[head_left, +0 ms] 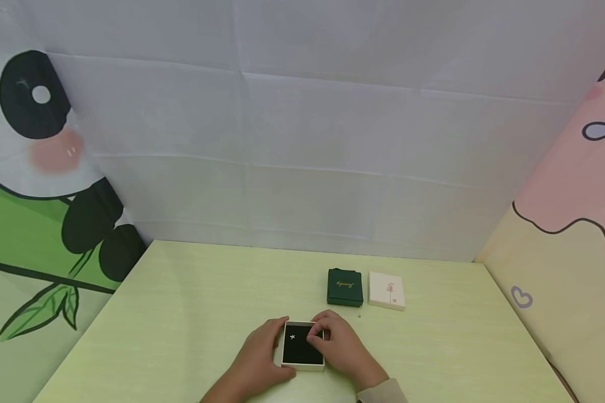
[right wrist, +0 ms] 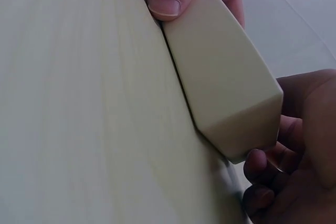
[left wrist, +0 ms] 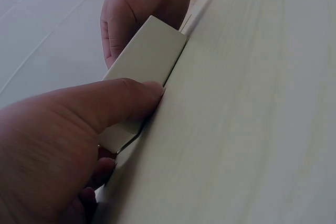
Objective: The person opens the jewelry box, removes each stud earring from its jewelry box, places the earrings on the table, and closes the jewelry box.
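Observation:
A small open box (head_left: 303, 368) with white walls and a black pad (head_left: 299, 350) inside stands on the table in the head view. A silvery star-shaped piece (head_left: 292, 337) sits on the pad's upper left. My left hand (head_left: 259, 354) grips the box, its thumb on the near wall and its fingers along the left side. Over the right part of the pad, my right hand (head_left: 339, 342) has thumb and index fingertip brought together; I cannot tell whether something is between them. Both wrist views show the box's plain outer walls, hiding the pad.
Behind the box lie a dark green box (head_left: 345, 287) with gold lettering and, just right of it, a white lid (head_left: 386, 290) with a pink flower print. A tiny speck (head_left: 359, 317) is on the table (head_left: 181, 336) near them. White cloth (head_left: 307, 140) hangs at the back.

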### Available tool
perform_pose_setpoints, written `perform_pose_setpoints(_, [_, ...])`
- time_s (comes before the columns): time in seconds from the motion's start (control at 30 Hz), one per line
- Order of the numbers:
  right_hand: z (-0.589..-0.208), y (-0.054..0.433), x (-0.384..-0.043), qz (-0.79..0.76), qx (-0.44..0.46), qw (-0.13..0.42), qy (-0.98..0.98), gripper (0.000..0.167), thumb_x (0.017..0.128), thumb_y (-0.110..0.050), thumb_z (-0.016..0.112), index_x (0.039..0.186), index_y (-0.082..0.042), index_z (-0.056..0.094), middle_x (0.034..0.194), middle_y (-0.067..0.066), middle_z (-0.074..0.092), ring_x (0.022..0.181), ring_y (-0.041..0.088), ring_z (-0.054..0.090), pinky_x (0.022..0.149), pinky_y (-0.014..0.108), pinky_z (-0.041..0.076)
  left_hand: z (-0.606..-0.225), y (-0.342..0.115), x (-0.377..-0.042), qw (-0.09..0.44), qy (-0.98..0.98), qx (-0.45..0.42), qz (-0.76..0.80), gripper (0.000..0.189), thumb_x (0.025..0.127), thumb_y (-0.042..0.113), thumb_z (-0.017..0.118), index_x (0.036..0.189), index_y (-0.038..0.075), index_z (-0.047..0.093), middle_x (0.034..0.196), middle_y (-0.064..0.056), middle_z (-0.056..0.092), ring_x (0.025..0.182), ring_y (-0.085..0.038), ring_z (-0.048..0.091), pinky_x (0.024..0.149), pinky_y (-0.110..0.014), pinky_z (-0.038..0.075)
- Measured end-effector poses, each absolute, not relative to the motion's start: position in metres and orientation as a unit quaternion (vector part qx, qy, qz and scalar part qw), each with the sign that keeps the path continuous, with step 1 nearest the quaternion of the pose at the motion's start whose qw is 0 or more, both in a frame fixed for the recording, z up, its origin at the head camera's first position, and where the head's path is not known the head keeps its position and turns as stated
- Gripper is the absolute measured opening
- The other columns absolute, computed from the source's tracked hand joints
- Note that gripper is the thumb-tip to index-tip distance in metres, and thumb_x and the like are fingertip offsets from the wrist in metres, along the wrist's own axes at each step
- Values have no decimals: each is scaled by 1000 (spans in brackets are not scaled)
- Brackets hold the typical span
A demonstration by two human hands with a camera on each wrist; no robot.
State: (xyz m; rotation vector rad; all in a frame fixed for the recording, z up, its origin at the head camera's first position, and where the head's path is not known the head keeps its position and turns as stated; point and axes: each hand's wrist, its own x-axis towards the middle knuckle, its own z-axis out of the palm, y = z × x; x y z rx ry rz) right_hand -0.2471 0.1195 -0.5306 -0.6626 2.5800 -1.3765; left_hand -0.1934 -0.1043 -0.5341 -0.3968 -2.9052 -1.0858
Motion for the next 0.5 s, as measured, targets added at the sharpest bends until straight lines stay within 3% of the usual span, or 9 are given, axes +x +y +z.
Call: perform_pose_setpoints(0.5, [-525, 121, -247, -466, -220, 69, 854, 15, 93, -17, 76, 80, -23, 72, 115, -6, 63, 83, 10, 54, 74, 27, 45, -535, -104, -193, 6, -929, -124, -348, 100, 66, 40, 93, 149, 7, 47, 135, 1, 57, 110, -17, 54, 96, -48, 47])
